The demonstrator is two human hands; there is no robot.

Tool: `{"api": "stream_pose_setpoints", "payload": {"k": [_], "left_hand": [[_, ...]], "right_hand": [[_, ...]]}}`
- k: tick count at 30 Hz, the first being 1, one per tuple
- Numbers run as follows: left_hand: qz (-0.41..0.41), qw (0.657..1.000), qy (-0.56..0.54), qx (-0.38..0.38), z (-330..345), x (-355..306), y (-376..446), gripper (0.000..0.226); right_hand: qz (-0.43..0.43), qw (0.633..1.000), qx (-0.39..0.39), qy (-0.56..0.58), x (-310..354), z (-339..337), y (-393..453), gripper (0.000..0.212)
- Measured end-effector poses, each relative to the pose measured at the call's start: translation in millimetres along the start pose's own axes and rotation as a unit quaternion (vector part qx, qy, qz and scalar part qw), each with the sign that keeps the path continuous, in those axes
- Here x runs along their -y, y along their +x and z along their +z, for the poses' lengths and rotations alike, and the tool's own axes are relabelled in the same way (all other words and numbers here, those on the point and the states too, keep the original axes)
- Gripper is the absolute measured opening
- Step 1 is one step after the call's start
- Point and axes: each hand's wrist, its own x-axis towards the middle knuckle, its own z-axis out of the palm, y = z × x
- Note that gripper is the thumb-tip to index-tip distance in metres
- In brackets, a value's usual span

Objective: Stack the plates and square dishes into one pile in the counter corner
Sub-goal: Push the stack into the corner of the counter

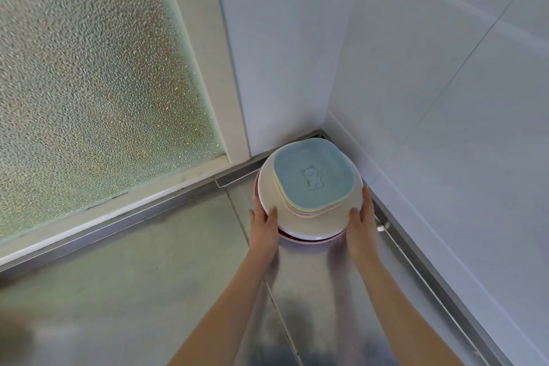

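Note:
One pile of dishes stands in the counter corner. On top lies a blue square dish [314, 173] with a bear drawing, over yellow and pink square dishes whose edges just show. They rest on a cream round plate [312, 224], and a pink plate [300, 241] peeks out beneath it. My left hand [265, 224] grips the cream plate's left rim, thumb on top. My right hand [363, 218] holds the right rim of the same plate. The cream plate looks slightly raised or shifted over the pink one; I cannot tell whether they touch.
The steel counter [178, 291] runs toward me, with a seam along its middle. A frosted glass window [89, 68] stands at the left, white tiled walls [445, 98] behind and at the right. A metal channel with a small screw [381, 228] lines the right wall.

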Motion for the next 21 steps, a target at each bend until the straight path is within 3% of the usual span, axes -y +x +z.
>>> {"api": "stream_pose_setpoints", "payload": {"k": [3,9,14,18,21], "left_hand": [[0.03,0.999,0.027,-0.019,4,-6,-1,0.059],[0.038,0.999,0.001,0.005,8,-11,-3,0.061],[0.075,0.997,-0.031,-0.003,5,-26,-8,0.056],[0.106,0.994,-0.017,0.029,23,-49,-26,0.054],[0.128,0.992,0.015,0.013,17,-46,-24,0.056]], "right_hand": [[-0.021,0.999,-0.039,-0.016,14,-1,5,0.055],[-0.046,0.996,-0.015,-0.072,27,9,17,0.042],[-0.03,0.999,-0.02,-0.029,35,3,12,0.044],[-0.065,0.989,0.004,-0.131,38,8,7,0.043],[-0.058,0.984,0.007,-0.168,49,0,3,0.044]]}}
